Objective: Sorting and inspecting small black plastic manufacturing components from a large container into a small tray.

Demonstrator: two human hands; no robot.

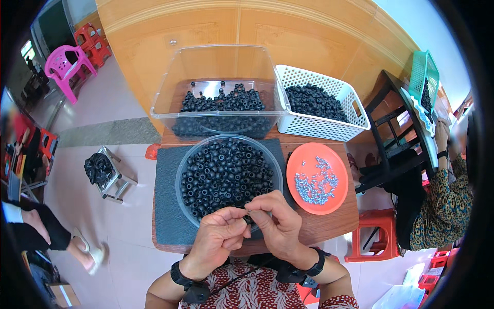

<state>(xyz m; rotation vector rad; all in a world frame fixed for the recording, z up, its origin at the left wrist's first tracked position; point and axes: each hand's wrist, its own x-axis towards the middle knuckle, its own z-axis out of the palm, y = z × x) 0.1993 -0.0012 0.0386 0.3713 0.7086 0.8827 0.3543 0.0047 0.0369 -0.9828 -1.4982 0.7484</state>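
Observation:
My left hand (221, 233) and my right hand (280, 221) meet fingertip to fingertip over the near rim of a clear round tub (180, 186). Both are closed in a pinch. A small black round part (248, 219) shows between them, held in the left fingers. Whatever the right finger and thumb pinch is too small to make out. Many black round parts (226, 170) with holes fill the tub. Right of it lies an orange-red plate (337, 198) with small shiny metal pieces (315, 191) scattered on it.
Behind the tub stand a clear plastic bin (216, 61) and a white perforated basket (309, 123), both holding black parts. A dark mat (170, 206) covers part of the wooden table (324, 229). At the right, another person (437, 206) sits by a black stool-like frame (391, 129).

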